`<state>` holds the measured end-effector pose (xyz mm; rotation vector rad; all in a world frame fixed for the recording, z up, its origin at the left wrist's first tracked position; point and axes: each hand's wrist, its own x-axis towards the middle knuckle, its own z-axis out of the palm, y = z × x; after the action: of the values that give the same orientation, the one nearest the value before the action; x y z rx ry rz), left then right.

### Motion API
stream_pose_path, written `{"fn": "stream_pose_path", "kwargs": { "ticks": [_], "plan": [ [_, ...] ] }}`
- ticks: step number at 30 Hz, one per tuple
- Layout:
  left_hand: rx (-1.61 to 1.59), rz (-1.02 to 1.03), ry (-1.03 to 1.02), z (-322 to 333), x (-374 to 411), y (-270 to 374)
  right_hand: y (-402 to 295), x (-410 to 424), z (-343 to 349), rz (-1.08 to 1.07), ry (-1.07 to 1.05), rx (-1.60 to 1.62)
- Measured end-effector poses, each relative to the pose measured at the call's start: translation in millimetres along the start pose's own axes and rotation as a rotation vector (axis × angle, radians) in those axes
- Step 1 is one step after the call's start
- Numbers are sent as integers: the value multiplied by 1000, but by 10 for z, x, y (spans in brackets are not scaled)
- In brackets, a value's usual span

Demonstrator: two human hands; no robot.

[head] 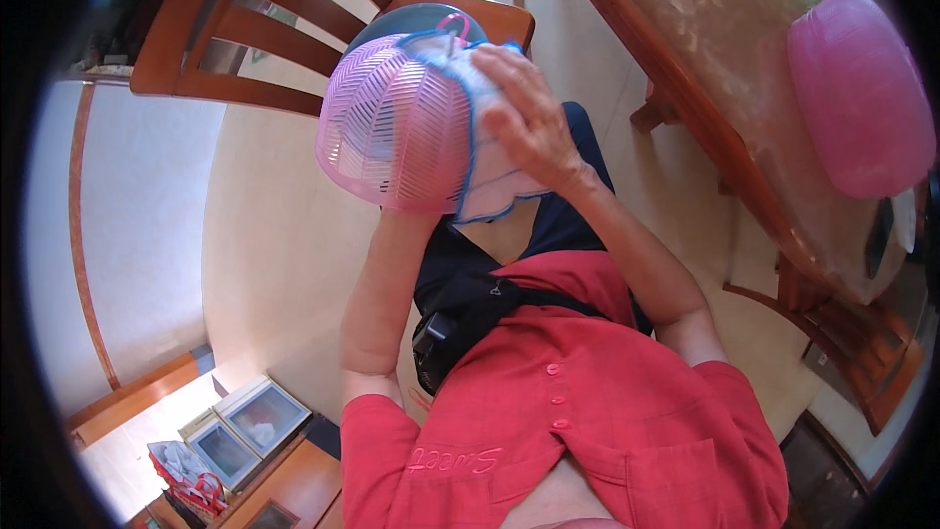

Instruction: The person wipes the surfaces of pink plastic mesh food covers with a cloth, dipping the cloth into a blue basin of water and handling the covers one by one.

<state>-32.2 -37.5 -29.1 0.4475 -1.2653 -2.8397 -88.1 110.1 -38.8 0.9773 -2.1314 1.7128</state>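
A pink slotted plastic basket (pixel 396 117) is held up in front of me, above my knees. My left wrist (pixel 410 222) goes in behind its near rim. That hand supports the basket and is mostly hidden, showing only dimly through the slots. Against the basket's right side lies a white cloth (pixel 493 154) with blue edging. My right hand (pixel 530 114) presses on this cloth with fingers spread a little, slightly blurred. A pink loop (pixel 457 23) sticks up at the far end. Partly covered by the basket, a grey-green basin (pixel 411 17) rests on the chair seat.
The slatted wooden chair (pixel 272 44) stands ahead to the left. Along the right runs a wooden table (pixel 764 110) bearing a pink rounded plastic item (pixel 859 95) and a dark flat object (pixel 879 235). Another wooden chair (pixel 874 353) is at lower right, a red-and-white bag (pixel 187 481) at lower left.
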Motion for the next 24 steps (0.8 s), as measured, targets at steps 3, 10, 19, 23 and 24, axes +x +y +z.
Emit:
{"fn": "stream_pose_path", "kwargs": {
  "ticks": [3,10,19,23,24],
  "plan": [
    [-22,-1,64,-204,24,-64,135,0,3,424,60,471],
    [-30,16,55,-121,53,-155,-213,-389,294,259,139,65],
    [-8,15,2,53,-165,-206,-95,-131,24,213,-58,77],
    [-24,10,68,-167,-85,-223,202,-209,37,550,115,588],
    [-23,8,71,-168,-52,-240,200,-232,64,479,144,451]
  ]
}}
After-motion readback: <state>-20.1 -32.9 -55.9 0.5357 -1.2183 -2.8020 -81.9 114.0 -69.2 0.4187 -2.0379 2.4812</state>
